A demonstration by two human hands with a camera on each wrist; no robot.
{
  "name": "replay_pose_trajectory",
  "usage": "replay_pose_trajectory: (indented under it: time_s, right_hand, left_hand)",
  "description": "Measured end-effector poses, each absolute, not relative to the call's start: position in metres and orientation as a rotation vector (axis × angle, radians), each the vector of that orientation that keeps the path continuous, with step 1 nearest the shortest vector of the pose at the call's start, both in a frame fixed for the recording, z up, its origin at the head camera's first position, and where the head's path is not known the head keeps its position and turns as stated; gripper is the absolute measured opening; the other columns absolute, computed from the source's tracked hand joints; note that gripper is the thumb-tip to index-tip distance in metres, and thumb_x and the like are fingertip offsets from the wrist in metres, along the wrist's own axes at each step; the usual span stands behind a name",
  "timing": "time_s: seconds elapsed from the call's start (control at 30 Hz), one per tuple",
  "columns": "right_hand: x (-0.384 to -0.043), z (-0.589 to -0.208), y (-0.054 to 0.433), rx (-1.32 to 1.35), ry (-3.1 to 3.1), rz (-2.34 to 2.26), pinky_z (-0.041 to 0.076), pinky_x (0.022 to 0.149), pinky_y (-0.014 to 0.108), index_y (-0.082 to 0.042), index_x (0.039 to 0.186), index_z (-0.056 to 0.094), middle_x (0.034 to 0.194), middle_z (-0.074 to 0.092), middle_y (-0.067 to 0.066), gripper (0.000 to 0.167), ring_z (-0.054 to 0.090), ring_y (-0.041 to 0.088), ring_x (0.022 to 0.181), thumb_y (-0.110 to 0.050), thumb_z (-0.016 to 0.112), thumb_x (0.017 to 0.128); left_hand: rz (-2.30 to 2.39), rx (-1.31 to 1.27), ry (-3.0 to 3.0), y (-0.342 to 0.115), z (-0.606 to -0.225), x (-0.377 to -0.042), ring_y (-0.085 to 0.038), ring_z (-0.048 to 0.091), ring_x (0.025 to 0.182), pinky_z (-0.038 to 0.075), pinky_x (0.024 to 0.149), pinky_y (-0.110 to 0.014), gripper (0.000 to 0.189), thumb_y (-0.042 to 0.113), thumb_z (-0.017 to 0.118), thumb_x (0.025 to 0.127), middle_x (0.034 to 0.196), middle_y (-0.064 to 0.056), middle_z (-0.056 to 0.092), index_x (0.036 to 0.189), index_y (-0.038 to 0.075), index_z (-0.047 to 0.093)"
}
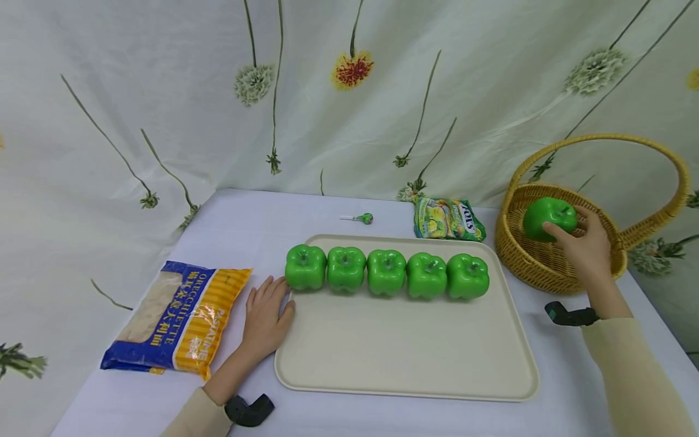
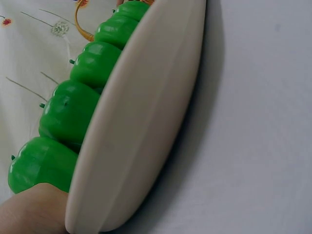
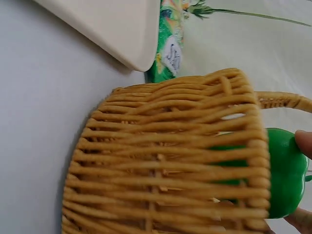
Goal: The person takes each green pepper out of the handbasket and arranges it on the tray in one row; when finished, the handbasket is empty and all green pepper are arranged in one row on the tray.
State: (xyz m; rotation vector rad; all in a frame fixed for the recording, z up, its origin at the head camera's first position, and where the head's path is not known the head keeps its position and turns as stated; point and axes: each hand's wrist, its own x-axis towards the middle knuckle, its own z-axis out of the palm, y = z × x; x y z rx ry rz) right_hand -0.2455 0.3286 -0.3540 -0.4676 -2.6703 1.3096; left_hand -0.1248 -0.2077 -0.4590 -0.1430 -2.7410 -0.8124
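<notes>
My right hand (image 1: 590, 243) grips a green bell pepper (image 1: 550, 218) at the mouth of the wicker basket (image 1: 513, 258). In the right wrist view the held pepper (image 3: 287, 175) shows partly above the rim and partly through the weave. Several more green bell peppers (image 1: 386, 272) stand in a row along the far side of the beige tray (image 1: 404, 352). My left hand (image 1: 267, 318) lies at the tray's left edge, its fingertips close to the leftmost pepper (image 1: 306, 267). The left wrist view shows the tray's side wall (image 2: 141, 122), with part of that hand (image 2: 34, 209) beside the nearest pepper.
A blue and yellow pasta bag (image 1: 180, 318) lies left of my left hand. Behind the tray are a lollipop (image 1: 364, 218) and a green candy bag (image 1: 448, 219). The basket's tall handle (image 1: 601, 138) arches over its mouth. A flowered cloth (image 1: 191, 91) hangs behind the table.
</notes>
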Motion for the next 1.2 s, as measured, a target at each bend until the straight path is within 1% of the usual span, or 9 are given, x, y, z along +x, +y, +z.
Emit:
replay_pose_trajectory:
  time_s: [0.13,0.17,0.37,0.63,0.83,0.93,1.03,1.1,1.2]
  right_hand:
    - [-0.23,-0.348,0.334,-0.514,-2.634,1.282,0.041,0.066,0.011,-0.02,0.158,0.011,0.157,0.024,0.023,0.089,0.044,0.017,0.109,-0.053,0.058,0.09]
    - [-0.226,-0.346,0.336,-0.52,-2.624,1.268,0.039,0.067,0.012,-0.02,0.158,0.012,0.157,0.024,0.022,0.088,0.043,0.016,0.109,-0.052,0.058,0.09]
    - [-0.201,-0.339,0.335,-0.529,-2.524,1.25,0.039,0.066,0.01,-0.028,0.154,0.021,0.157,0.029,0.013,0.078,0.036,-0.007,0.091,-0.044,0.063,0.09]
    - [-0.173,-0.336,0.318,-0.455,-2.523,1.181,0.036,0.071,0.016,-0.023,0.153,0.027,0.143,0.04,0.014,0.076,0.037,-0.007,0.09,-0.036,0.067,0.09]
    - [-0.161,-0.347,0.3,-0.296,-2.555,1.163,0.038,0.064,0.008,-0.011,0.152,0.028,0.142,0.041,0.025,0.075,0.038,-0.006,0.09,-0.029,0.068,0.091]
    - [-0.158,-0.356,0.292,-0.225,-2.59,1.149,0.039,0.06,0.008,-0.006,0.151,0.029,0.14,0.042,0.028,0.075,0.043,0.004,0.094,-0.028,0.069,0.09]
    - [-0.156,-0.366,0.285,-0.179,-2.632,1.137,0.039,0.059,0.009,-0.003,0.15,0.03,0.139,0.043,0.032,0.077,0.049,0.023,0.101,-0.027,0.07,0.089]
    - [-0.155,-0.372,0.282,-0.147,-2.653,1.142,0.039,0.06,0.01,-0.002,0.149,0.03,0.137,0.043,0.033,0.077,0.05,0.035,0.105,-0.027,0.071,0.089]
    - [-0.155,-0.38,0.278,-0.109,-2.679,1.157,0.041,0.065,0.013,-0.001,0.148,0.031,0.136,0.044,0.035,0.077,0.05,0.043,0.11,-0.026,0.072,0.088]
  left_hand:
    - [-0.812,-0.156,-2.726,-0.208,-0.459,-0.125,-0.047,0.03,0.14,0.009,0.113,-0.067,0.041,0.008,0.054,0.092,0.141,-0.025,0.05,0.13,-0.006,0.054]
    - [-0.812,-0.158,-2.726,-0.208,-0.459,-0.125,-0.047,0.03,0.14,0.009,0.113,-0.067,0.041,0.008,0.053,0.092,0.141,-0.025,0.05,0.13,-0.006,0.054]
    - [-0.809,-0.157,-2.734,-0.208,-0.46,-0.125,-0.047,0.029,0.14,0.009,0.113,-0.067,0.041,0.008,0.053,0.093,0.142,-0.025,0.049,0.131,-0.006,0.054]
    - [-0.813,-0.166,-2.716,-0.209,-0.461,-0.125,-0.047,0.03,0.14,0.009,0.113,-0.067,0.04,0.008,0.053,0.092,0.141,-0.024,0.05,0.13,-0.005,0.055]
    - [-0.82,-0.156,-2.729,-0.208,-0.461,-0.126,-0.046,0.028,0.141,0.008,0.114,-0.067,0.041,0.008,0.053,0.093,0.143,-0.024,0.049,0.132,-0.005,0.054]
    - [-0.82,-0.158,-2.726,-0.208,-0.462,-0.126,-0.047,0.028,0.141,0.008,0.113,-0.067,0.042,0.008,0.053,0.092,0.143,-0.024,0.049,0.132,-0.004,0.054]
    - [-0.819,-0.158,-2.733,-0.209,-0.462,-0.126,-0.046,0.028,0.141,0.007,0.113,-0.067,0.042,0.009,0.052,0.093,0.143,-0.024,0.049,0.132,-0.004,0.053]
    - [-0.821,-0.154,-2.74,-0.209,-0.463,-0.126,-0.046,0.027,0.141,0.007,0.114,-0.067,0.042,0.009,0.052,0.093,0.143,-0.024,0.048,0.132,-0.004,0.053]
    - [-0.818,-0.152,-2.746,-0.21,-0.463,-0.126,-0.046,0.027,0.142,0.007,0.114,-0.067,0.042,0.01,0.052,0.093,0.144,-0.023,0.048,0.132,-0.004,0.053]
